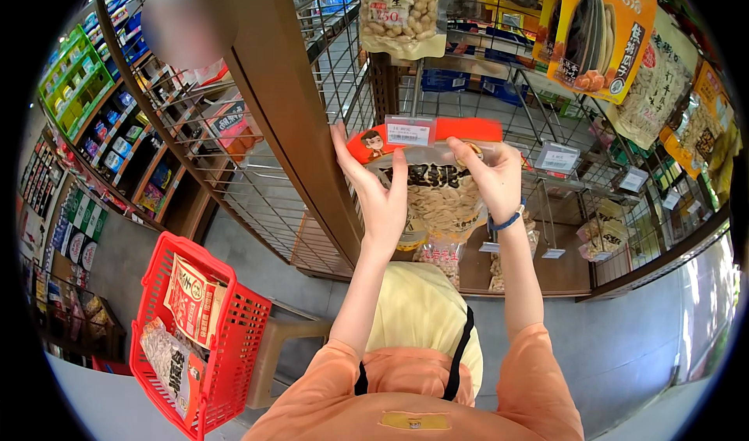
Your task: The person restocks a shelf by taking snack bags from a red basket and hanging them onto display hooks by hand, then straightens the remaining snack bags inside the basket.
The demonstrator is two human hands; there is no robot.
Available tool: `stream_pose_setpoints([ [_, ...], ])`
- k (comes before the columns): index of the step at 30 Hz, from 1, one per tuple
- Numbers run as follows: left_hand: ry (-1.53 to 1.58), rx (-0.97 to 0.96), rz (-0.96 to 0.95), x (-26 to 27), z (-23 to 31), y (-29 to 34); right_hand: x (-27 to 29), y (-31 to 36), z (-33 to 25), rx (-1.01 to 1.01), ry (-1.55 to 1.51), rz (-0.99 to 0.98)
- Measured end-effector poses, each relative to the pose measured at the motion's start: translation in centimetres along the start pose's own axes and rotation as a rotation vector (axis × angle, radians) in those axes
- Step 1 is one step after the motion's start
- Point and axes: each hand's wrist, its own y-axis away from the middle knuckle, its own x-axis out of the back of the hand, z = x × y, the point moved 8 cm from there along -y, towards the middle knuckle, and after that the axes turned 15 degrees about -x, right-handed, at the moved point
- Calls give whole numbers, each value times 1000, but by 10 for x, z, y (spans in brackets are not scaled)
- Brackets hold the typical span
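Plainly, 1 clear bag (443, 199) of pale nuts or seeds is gripped by 2 hands at the front of the rack, just below a price tag (409, 131). The left hand (376, 199) has its thumb on the bag's front and its fingers along the left edge; the right hand (493, 177) lays its thumb over the front near the other top corner — both grips look closed on the bag, though the fingertips behind it are hidden. A brown post (285, 105) stands just beside the left hand, leaving little room there; rightward, past the right forearm, gray floor (593, 339) gives more. The bag's red header points away from the person and runs left to right; its long axis seems to go down from the header toward the body. Above hang 1 peanut bag (403, 12) and 1 orange bag (597, 35). At lower left, 1 red basket (243, 328) — 2 packages (195, 300) show inside — stands near 1 beige stool (277, 351). A blue band (507, 219) circles the right wrist.
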Motion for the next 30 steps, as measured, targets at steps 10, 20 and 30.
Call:
stream_pose_setpoints([
  [10, -104, -46, -42, -8, 9, -6, -3, -8, 4, -47, -59, -4],
  [20, 29, -27, 104, -18, -16, -11, -10, -4, -8, 109, 85, 78],
  [30, 107, -22, 60, -15, -21, -15, -14, -3, -1, 68, -40, 75],
])
